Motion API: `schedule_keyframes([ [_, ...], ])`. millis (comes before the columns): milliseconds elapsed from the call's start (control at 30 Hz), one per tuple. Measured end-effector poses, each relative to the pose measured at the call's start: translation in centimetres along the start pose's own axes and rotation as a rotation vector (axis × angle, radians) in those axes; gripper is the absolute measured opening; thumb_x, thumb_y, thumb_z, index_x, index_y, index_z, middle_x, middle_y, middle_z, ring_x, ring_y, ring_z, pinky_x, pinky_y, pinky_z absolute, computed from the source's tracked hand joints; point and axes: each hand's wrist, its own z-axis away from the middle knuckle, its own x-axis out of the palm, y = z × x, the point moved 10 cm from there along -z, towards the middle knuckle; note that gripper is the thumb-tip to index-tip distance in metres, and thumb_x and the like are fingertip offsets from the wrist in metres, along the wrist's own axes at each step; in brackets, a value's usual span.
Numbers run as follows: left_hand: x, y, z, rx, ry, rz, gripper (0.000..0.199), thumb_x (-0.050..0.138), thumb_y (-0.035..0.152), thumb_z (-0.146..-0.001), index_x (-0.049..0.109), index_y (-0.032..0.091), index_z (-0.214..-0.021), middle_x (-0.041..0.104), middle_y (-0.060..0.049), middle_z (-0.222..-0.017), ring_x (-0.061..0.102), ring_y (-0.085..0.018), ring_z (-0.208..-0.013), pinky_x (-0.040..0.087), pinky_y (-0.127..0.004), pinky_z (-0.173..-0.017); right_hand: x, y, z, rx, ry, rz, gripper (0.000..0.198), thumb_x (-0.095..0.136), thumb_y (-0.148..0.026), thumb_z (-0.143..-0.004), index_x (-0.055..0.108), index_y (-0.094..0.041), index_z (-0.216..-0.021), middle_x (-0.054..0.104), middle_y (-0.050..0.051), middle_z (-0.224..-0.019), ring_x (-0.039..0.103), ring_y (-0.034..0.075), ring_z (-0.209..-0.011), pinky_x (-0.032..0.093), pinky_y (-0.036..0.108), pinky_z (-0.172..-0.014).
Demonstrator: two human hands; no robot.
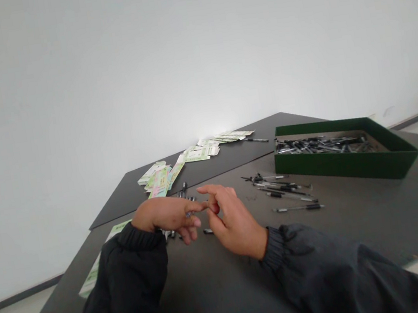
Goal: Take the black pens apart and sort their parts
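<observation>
At the middle of the head view, my left hand (166, 215) is over the table with its index finger stretched out and the other fingers apart, hanging downward. My right hand (234, 220) meets that fingertip, its thumb and fingers closed around the tip. Whether something small is pinched there I cannot make out. Partly hidden behind and below my left hand lie several dark pens (183, 190). To the right of my right hand, loose gel pens (282, 187) with clear barrels and black grips lie in a rough pile, one pen (298, 208) apart in front.
A green open box (340, 171) holding many pens (321, 145) stands at the right. Flat green-and-white cartons (196, 153) are spread along the table's back. Another green-and-white carton (93, 275) lies beside my left sleeve. The dark table (213, 292) backs onto a white wall.
</observation>
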Motion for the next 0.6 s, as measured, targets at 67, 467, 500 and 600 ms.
schedule_keyframes([
  [67, 0.0, -0.2, -0.2, 0.003, -0.001, 0.021, 0.046, 0.054, 0.054, -0.084, 0.045, 0.019, -0.112, 0.068, -0.005, -0.080, 0.067, -0.019, -0.071, 0.051, -0.035, -0.073, 0.4, -0.3, -0.1, -0.029, -0.034, -0.034, 0.057, 0.044, -0.005, -0.074, 0.039, -0.015, -0.130, 0.049, 0.001, -0.077, 0.053, 0.020, -0.089, 0.037, 0.040, -0.094],
  [467, 0.1, -0.3, 0.0, -0.020, -0.015, -0.016, 0.052, 0.049, 0.045, -0.090, 0.037, 0.014, -0.130, 0.068, -0.008, -0.082, 0.066, -0.021, -0.075, 0.049, -0.036, -0.076, 1.1, -1.6, 0.1, -0.102, -0.137, -0.160, 0.076, 0.044, -0.009, -0.080, 0.007, -0.018, -0.146, 0.039, 0.013, -0.137, 0.033, 0.023, -0.130, 0.023, 0.049, -0.109],
  [500, 0.1, -0.3, 0.0, -0.023, -0.011, -0.035, 0.053, 0.048, 0.044, -0.091, 0.035, 0.014, -0.133, 0.068, -0.008, -0.083, 0.066, -0.021, -0.076, 0.048, -0.036, -0.077, 0.9, -1.7, 0.1, -0.106, -0.119, -0.147, 0.075, 0.046, -0.011, -0.080, 0.009, -0.017, -0.145, 0.032, 0.014, -0.142, 0.029, 0.024, -0.132, 0.024, 0.048, -0.109],
  [600, 0.1, -0.3, -0.2, -0.032, -0.007, -0.078, 0.051, 0.046, 0.044, -0.091, 0.036, 0.016, -0.133, 0.068, -0.008, -0.085, 0.067, -0.021, -0.076, 0.048, -0.037, -0.078, 0.8, -1.5, 0.0, -0.090, -0.099, -0.099, 0.069, 0.049, -0.012, -0.079, 0.021, -0.016, -0.142, 0.037, 0.014, -0.137, 0.033, 0.025, -0.127, 0.031, 0.045, -0.105],
])
